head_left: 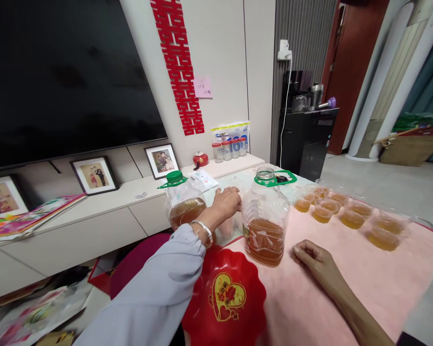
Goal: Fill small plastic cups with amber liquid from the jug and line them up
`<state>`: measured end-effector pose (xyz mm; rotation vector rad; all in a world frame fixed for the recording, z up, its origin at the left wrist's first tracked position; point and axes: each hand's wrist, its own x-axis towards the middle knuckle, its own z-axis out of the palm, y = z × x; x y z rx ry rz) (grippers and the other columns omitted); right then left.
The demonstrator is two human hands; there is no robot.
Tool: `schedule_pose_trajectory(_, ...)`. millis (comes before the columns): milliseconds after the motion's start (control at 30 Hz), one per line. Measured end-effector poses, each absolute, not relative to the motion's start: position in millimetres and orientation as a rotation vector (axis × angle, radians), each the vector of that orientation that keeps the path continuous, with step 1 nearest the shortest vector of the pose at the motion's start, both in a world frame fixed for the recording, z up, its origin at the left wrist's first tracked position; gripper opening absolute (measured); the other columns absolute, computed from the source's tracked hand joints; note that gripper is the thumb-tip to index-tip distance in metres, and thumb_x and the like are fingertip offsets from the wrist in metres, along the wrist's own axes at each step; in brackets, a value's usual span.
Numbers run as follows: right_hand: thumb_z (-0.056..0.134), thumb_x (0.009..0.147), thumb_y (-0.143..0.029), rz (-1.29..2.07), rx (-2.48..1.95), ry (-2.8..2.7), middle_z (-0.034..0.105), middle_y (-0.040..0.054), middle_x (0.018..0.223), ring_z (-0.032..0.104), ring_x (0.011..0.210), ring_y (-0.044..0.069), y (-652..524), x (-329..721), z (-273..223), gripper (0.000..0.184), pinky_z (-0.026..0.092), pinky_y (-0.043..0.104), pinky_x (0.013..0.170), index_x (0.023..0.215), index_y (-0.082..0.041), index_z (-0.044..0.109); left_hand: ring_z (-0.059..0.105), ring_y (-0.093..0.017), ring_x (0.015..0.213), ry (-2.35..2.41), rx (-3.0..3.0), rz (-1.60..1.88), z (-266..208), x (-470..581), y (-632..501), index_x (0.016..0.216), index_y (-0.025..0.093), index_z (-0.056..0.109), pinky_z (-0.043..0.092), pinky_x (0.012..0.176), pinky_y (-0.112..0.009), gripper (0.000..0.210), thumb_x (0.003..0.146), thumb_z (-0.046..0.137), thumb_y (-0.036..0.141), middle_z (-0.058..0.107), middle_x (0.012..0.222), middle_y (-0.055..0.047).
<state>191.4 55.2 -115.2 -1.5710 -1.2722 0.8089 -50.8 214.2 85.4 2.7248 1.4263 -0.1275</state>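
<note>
Jug (266, 207), uncapped clear plastic, stands on pink cloth (296, 302), amber liquid (264, 235) inside | left hand (225, 203) half-curled just beside it, hold hidden | right hand (313, 255) loosely curled over the cloth, grip contents unclear | green-capped jug (184, 202) sits just beyond left wrist

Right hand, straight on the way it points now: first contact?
Likely the uncapped jug, low on its side. A strip of pink cloth shows between it and the right hand; depth is hard to judge from one view.
</note>
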Motion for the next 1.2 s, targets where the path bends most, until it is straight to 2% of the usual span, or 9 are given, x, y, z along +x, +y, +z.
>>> schedule_pose_trajectory(433,0.063,0.098,-0.058,0.769,-1.563,-1.291,0.061,-0.0036,0.077,0.059,0.072,0.013,54.6,190.6,-113.2,0.041,0.052,0.031,0.07,0.084,-0.02,0.063,0.056,-0.025,0.142,1.487,2.741,0.241,111.7,-55.4,216.8,0.112,0.012,0.076,0.044,0.124,-0.049,0.024,0.1,0.055,0.019,0.042,0.165,-0.013)
schedule_pose_trajectory(600,0.063,0.098,-0.057,0.756,-1.571,-1.275,0.063,-0.0033,0.078,0.06,0.073,0.013,51.3,190.7,-109.0,0.039,0.053,0.032,0.071,0.085,-0.02,0.064,0.051,-0.028,0.148,1.556,2.759,0.453,141.7,-67.6,194.7,0.112,0.012,0.078,0.042,0.128,-0.039,0.03,0.101,0.051,0.018,0.041,0.164,-0.016)
schedule_pose_trajectory(700,0.065,0.098,-0.054,0.772,-1.591,-1.241,0.065,-0.0025,0.082,0.062,0.075,0.013,49.3,191.2,-108.1,0.036,0.055,0.032,0.072,0.089,-0.019,0.066,0.047,-0.023,0.152,1.569,2.785,0.567,155.2,-90.0,165.9,0.11,0.012,0.078,0.038,0.13,-0.035,0.03,0.103,0.05,0.021,0.043,0.163,-0.013)
schedule_pose_trajectory(767,0.066,0.098,-0.053,0.785,-1.6,-1.216,0.066,-0.0018,0.086,0.063,0.078,0.014,49.0,191.2,-107.9,0.034,0.056,0.033,0.074,0.092,-0.019,0.067,0.052,-0.023,0.147,1.529,2.835,0.677,153.3,-111.2,143.0,0.106,0.016,0.078,0.042,0.128,-0.042,0.022,0.1,0.058,0.023,0.047,0.161,-0.008)
schedule_pose_trajectory(833,0.067,0.098,-0.051,0.792,-1.603,-1.197,0.067,-0.0013,0.088,0.064,0.079,0.014,49.0,190.8,-107.4,0.033,0.057,0.034,0.075,0.093,-0.019,0.067,0.058,-0.027,0.14,1.427,2.905,0.771,138.1,-134.0,118.8,0.096,0.017,0.078,0.052,0.119,-0.049,0.019,0.096,0.062,0.027,0.053,0.154,-0.009)
schedule_pose_trajectory(900,0.067,0.098,-0.05,0.796,-1.597,-1.188,0.068,-0.0011,0.089,0.065,0.08,0.014,49.0,190.1,-106.6,0.032,0.057,0.034,0.076,0.093,-0.019,0.067,0.061,-0.026,0.137,1.275,2.92,0.782,109.2,-154.1,95.1,0.093,0.019,0.077,0.059,0.11,-0.046,0.027,0.099,0.052,0.029,0.056,0.152,-0.009)
schedule_pose_trajectory(967,0.068,0.097,-0.05,0.797,-1.588,-1.187,0.068,-0.0011,0.089,0.064,0.079,0.014,48.9,189.6,-106.0,0.031,0.057,0.033,0.075,0.093,-0.018,0.067,0.06,-0.022,0.14,1.216,2.84,0.718,70.8,-167.9,74.3,0.09,0.018,0.075,0.059,0.113,-0.039,0.037,0.103,0.044,0.033,0.055,0.155,-0.009)
schedule_pose_trajectory(1067,0.069,0.097,-0.049,0.788,-1.578,-1.181,0.068,-0.0012,0.088,0.064,0.078,0.014,49.0,189.8,-106.9,0.031,0.057,0.033,0.074,0.093,-0.018,0.067,0.052,-0.024,0.15,1.324,2.625,0.637,12.2,-175.6,52.6,0.097,0.023,0.077,0.052,0.123,-0.044,0.038,0.104,0.043,0.037,0.046,0.164,-0.004)
schedule_pose_trajectory(1200,0.069,0.097,-0.048,0.781,-1.576,-1.172,0.067,-0.0015,0.088,0.063,0.077,0.013,49.5,190.8,-109.5,0.03,0.056,0.032,0.073,0.093,-0.018,0.067,0.05,-0.02,0.151,1.488,2.362,0.576,-35.7,-172.2,41.4,0.136,0.03,0.067,0.053,0.123,-0.039,0.042,0.108,0.037,0.036,0.048,0.164,-0.002)
